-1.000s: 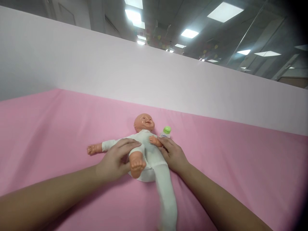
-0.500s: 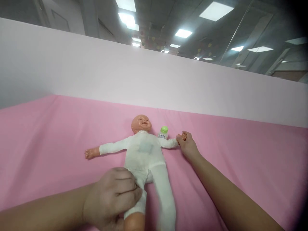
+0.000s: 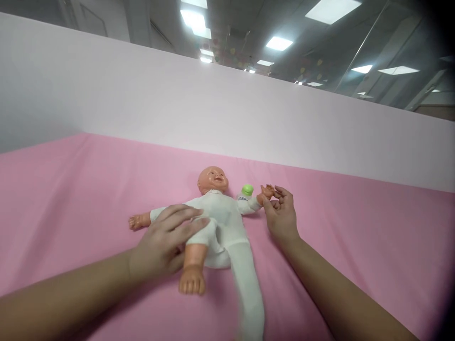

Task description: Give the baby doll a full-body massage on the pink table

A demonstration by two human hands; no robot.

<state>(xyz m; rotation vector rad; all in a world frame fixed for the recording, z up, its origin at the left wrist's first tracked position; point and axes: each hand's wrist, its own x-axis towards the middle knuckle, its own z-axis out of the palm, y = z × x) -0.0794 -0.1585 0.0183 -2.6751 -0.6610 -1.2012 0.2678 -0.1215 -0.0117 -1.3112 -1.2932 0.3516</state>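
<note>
A baby doll (image 3: 227, 210) in a white cloth suit lies on its back, head toward the far wall. My left hand (image 3: 167, 239) grips the doll's bent leg, fingers over the knee and thumb beneath it; the bare foot (image 3: 192, 280) sticks out below. At the other side, my right hand (image 3: 282, 215) holds the doll's small plastic hand (image 3: 266, 191) between thumb and fingers, raising that arm slightly. Behind this arm stands a small clear bottle with a green cap (image 3: 247, 190), its lower part hidden. The doll's other leg (image 3: 248, 289) stretches straight toward me.
Pink sheeting (image 3: 359, 246) covers the surface under the doll, with soft creases. A white padded wall (image 3: 170, 104) runs along the back and left. Above it, glass shows ceiling lights (image 3: 279, 43).
My left hand has pushed the doll's leg up toward its belly, bending it so the bare foot shows. My right hand has lifted the doll's hand slightly.
</note>
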